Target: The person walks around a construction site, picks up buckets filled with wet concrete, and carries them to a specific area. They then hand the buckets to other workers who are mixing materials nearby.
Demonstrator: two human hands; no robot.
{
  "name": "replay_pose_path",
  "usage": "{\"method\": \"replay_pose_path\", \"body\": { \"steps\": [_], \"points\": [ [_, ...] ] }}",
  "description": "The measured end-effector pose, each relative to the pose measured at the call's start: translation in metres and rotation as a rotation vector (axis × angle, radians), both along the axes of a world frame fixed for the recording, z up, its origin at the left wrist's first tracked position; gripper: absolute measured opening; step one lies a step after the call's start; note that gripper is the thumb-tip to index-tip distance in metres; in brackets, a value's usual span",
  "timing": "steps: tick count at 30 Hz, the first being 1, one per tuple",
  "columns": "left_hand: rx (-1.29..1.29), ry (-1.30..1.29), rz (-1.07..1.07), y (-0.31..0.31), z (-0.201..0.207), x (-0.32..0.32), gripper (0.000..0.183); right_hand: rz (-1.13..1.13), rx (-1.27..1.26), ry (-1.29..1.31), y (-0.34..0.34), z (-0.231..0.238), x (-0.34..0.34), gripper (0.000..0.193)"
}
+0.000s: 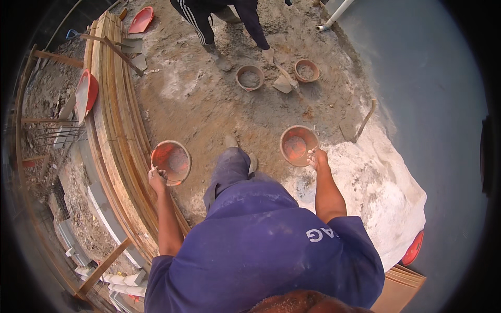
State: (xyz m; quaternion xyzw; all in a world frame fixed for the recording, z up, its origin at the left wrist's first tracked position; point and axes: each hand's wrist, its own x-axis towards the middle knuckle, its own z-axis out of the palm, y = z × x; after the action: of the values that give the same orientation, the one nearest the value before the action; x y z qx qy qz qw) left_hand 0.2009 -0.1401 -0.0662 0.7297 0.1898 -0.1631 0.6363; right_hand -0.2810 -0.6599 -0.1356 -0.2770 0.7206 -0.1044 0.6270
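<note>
With my left hand [157, 178] I grip the near rim of an orange bucket [163, 151], its inside smeared with grey mortar. My right hand [316, 157] is closed on the edge of a second orange bucket [290, 134], also stained grey and with no full load in it. The two buckets hang on either side of my legs, mouths facing up. Farther off, two more buckets stand on the ground, a left one [240, 81] and a right one [315, 78], both holding grey mix. Between them is a shovel [283, 84].
Another person [250, 21] works the shovel ahead. Long wooden boards [110, 109] are stacked at left, with a red basin [90, 94] on them. A large white sack [381, 188] lies at right beside a grey wall [433, 130]. A handle [365, 121] sticks up there.
</note>
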Motion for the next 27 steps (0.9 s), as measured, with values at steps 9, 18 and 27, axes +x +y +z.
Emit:
{"method": "replay_pose_path", "body": {
  "steps": [9, 18, 27],
  "points": [
    [0.177, 0.039, -0.247, -0.251, -0.051, 0.03, 0.026, 0.057, -0.079, 0.061, -0.149, 0.033, 0.096, 0.015],
    [0.267, -0.008, -0.439, -0.41, -0.087, 0.012, 0.025, 0.262, -0.049, 0.039, -0.313, -0.003, 0.14, 0.017],
    [0.195, 0.185, -0.014, -0.562, -0.198, -0.084, 0.025, 1.024, -0.173, 0.307, -0.445, -0.241, 0.233, 0.029]
  ]
}}
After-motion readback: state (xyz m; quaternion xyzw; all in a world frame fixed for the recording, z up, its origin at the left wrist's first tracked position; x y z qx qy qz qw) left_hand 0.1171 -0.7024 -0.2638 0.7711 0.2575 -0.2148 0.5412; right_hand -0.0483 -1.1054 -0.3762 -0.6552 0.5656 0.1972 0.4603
